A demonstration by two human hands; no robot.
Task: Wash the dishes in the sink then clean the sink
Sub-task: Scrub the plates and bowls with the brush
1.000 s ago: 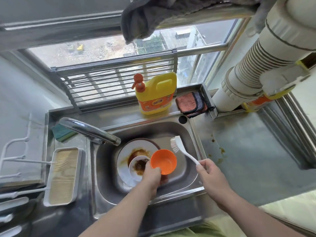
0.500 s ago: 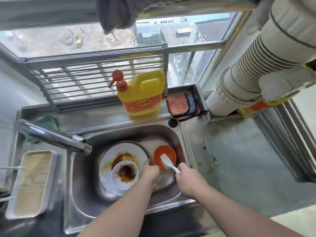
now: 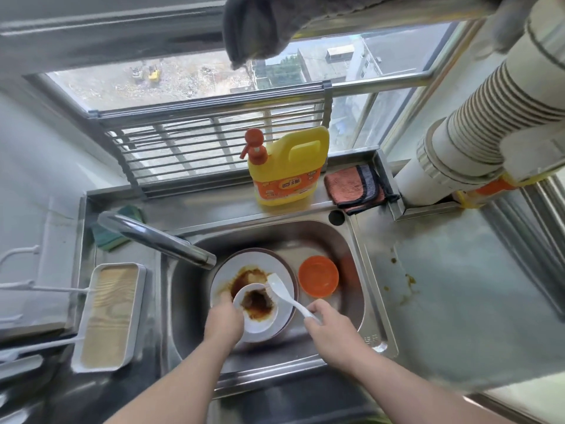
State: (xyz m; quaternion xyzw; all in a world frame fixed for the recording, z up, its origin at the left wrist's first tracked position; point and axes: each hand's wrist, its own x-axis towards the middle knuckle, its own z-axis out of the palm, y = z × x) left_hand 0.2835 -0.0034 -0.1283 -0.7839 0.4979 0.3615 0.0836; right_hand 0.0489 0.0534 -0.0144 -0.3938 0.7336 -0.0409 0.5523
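Observation:
In the steel sink (image 3: 360, 289) lies a white plate (image 3: 226, 272) smeared with brown sauce. Over its near part my left hand (image 3: 223, 322) grips the left rim of a small white bowl (image 3: 260, 324) with brown sauce inside. A white dish brush (image 3: 282, 290) is held by its handle in my right hand (image 3: 330, 328), and its head lies at the bowl's far right rim. An orange bowl (image 3: 318, 276) sits free on the sink floor, to the right of the plate.
The tap spout (image 3: 159, 240) reaches over the sink from the left. A yellow detergent jug (image 3: 287, 169) and a folded orange cloth (image 3: 354, 188) stand on the back ledge, a green sponge (image 3: 107, 237) far left. A white tray (image 3: 105, 316) lies left; the steel counter (image 3: 458, 286) right has sauce spots.
My left hand has let go of the orange bowl, which now rests on the sink floor, and has taken the small white bowl. The brush has moved left to that bowl.

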